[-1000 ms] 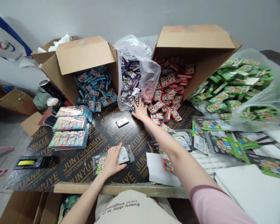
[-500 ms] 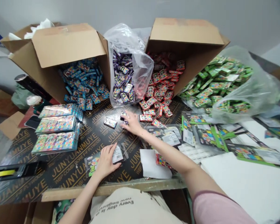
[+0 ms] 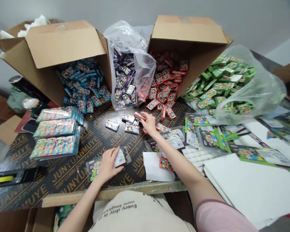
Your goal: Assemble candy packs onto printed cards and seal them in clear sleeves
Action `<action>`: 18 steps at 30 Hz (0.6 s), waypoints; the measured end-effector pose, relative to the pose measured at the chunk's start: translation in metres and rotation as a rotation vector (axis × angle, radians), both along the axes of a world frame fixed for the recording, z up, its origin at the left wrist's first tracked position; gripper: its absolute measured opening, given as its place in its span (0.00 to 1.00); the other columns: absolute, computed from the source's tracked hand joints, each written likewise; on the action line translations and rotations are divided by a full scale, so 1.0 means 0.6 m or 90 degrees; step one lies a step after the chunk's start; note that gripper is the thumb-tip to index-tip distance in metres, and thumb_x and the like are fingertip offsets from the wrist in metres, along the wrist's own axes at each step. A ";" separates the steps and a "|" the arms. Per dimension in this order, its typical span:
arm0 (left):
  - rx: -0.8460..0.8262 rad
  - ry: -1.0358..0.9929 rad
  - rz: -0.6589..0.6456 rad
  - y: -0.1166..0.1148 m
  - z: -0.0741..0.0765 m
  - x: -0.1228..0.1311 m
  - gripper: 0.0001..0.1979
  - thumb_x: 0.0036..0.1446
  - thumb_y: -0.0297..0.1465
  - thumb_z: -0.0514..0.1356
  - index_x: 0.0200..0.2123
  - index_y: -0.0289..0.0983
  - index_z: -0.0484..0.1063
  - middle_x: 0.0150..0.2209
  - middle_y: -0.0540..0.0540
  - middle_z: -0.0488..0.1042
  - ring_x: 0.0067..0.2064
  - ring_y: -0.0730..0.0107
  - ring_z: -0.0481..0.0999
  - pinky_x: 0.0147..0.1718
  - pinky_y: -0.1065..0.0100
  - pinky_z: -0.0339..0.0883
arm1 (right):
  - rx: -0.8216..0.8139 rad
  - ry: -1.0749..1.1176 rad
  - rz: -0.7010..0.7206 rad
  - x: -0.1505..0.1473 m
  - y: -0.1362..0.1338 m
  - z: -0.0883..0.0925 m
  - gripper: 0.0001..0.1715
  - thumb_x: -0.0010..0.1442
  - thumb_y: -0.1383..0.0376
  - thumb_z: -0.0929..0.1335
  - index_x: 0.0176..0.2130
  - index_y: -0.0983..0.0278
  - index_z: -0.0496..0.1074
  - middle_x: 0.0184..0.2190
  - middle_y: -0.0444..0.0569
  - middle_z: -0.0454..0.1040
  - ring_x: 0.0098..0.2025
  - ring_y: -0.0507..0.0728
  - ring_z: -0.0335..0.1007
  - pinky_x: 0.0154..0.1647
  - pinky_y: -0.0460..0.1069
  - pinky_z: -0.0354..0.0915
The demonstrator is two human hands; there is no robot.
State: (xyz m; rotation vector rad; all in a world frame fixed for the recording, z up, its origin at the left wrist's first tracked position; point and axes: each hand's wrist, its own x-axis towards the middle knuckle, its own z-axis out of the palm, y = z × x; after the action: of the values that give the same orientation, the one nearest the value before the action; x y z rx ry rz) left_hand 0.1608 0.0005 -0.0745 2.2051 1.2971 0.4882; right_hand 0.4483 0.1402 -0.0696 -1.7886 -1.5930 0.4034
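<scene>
My left hand (image 3: 109, 165) lies with its fingers spread over a clear plastic packet (image 3: 93, 168) that has a printed card in it, near the table's front edge. Between the fingertips of my right hand (image 3: 148, 123) is a small red box (image 3: 140, 116). Just left of that hand, purple-and-white boxes (image 3: 131, 128) sit in a loose group, with one more box (image 3: 112, 125) lying apart to the left. Behind my right hand, red boxes (image 3: 163, 93) spill from a carton.
Blue boxes (image 3: 82, 83) fill the left carton (image 3: 65, 45). Purple boxes lie in a clear bag (image 3: 145, 64), green ones (image 3: 222, 77) in another at right. Stacked filled packs (image 3: 54, 146) stand left. White paper (image 3: 157, 167) and printed packets (image 3: 212, 137) lie right.
My right hand has moved right, off the purple boxes, and now grips a red box. The purple group is uncovered. My left hand stays on the packet. The view has shifted slightly.
</scene>
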 end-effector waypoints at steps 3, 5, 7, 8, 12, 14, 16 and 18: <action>-0.063 -0.109 0.053 0.014 0.025 0.012 0.39 0.43 0.39 0.68 0.59 0.41 0.63 0.54 0.40 0.69 0.55 0.53 0.66 0.56 0.50 0.56 | 0.017 0.260 0.107 -0.029 -0.050 0.033 0.20 0.60 0.59 0.63 0.49 0.63 0.70 0.44 0.53 0.76 0.44 0.60 0.72 0.46 0.56 0.66; -0.132 -0.239 0.122 0.028 0.050 0.026 0.33 0.46 0.43 0.66 0.56 0.40 0.68 0.52 0.40 0.71 0.53 0.55 0.68 0.54 0.54 0.60 | -0.029 0.347 0.253 -0.044 -0.083 0.062 0.17 0.61 0.57 0.63 0.44 0.63 0.73 0.41 0.51 0.77 0.43 0.59 0.73 0.46 0.55 0.66; -0.267 -0.377 0.172 0.041 0.073 0.042 0.26 0.51 0.45 0.62 0.49 0.35 0.73 0.45 0.39 0.75 0.47 0.59 0.73 0.47 0.60 0.65 | -0.086 0.354 0.422 -0.058 -0.113 0.091 0.15 0.62 0.56 0.64 0.37 0.63 0.75 0.37 0.50 0.76 0.42 0.58 0.72 0.47 0.55 0.66; -0.369 -0.418 0.169 0.046 0.082 0.049 0.23 0.52 0.46 0.61 0.43 0.33 0.76 0.40 0.40 0.77 0.42 0.62 0.75 0.42 0.63 0.66 | -0.113 0.345 0.494 -0.064 -0.125 0.102 0.15 0.61 0.56 0.65 0.35 0.63 0.76 0.35 0.50 0.75 0.41 0.58 0.72 0.46 0.54 0.66; -0.603 -0.455 0.098 0.047 0.099 0.073 0.17 0.41 0.42 0.69 0.23 0.31 0.76 0.20 0.49 0.72 0.23 0.75 0.68 0.27 0.72 0.61 | -0.114 0.323 0.510 -0.084 -0.161 0.121 0.17 0.59 0.54 0.67 0.42 0.62 0.75 0.40 0.51 0.73 0.37 0.56 0.71 0.41 0.53 0.68; -0.591 -0.487 0.144 0.041 0.100 0.079 0.17 0.38 0.41 0.70 0.21 0.32 0.74 0.18 0.51 0.70 0.21 0.78 0.66 0.25 0.73 0.59 | -0.034 0.277 0.420 -0.086 -0.174 0.119 0.26 0.56 0.51 0.69 0.51 0.60 0.70 0.50 0.53 0.70 0.44 0.58 0.71 0.47 0.56 0.67; -0.580 -0.529 0.217 0.035 0.098 0.080 0.18 0.38 0.42 0.70 0.20 0.32 0.73 0.18 0.52 0.69 0.21 0.79 0.65 0.24 0.74 0.58 | 0.029 0.199 0.400 -0.086 -0.187 0.114 0.40 0.51 0.49 0.72 0.59 0.59 0.62 0.58 0.55 0.63 0.57 0.64 0.63 0.58 0.60 0.60; -0.584 -0.546 0.248 0.032 0.096 0.077 0.18 0.38 0.42 0.70 0.21 0.32 0.73 0.18 0.51 0.70 0.21 0.79 0.65 0.24 0.73 0.58 | 0.045 0.127 0.437 -0.086 -0.200 0.110 0.48 0.48 0.49 0.73 0.62 0.59 0.56 0.61 0.56 0.59 0.64 0.66 0.54 0.63 0.62 0.52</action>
State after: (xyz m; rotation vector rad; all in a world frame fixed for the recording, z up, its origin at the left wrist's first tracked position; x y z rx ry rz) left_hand 0.2068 0.0200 -0.0172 0.8280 1.1040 0.6900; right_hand 0.3968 0.0199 -0.0039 -1.0640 -2.0095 0.7968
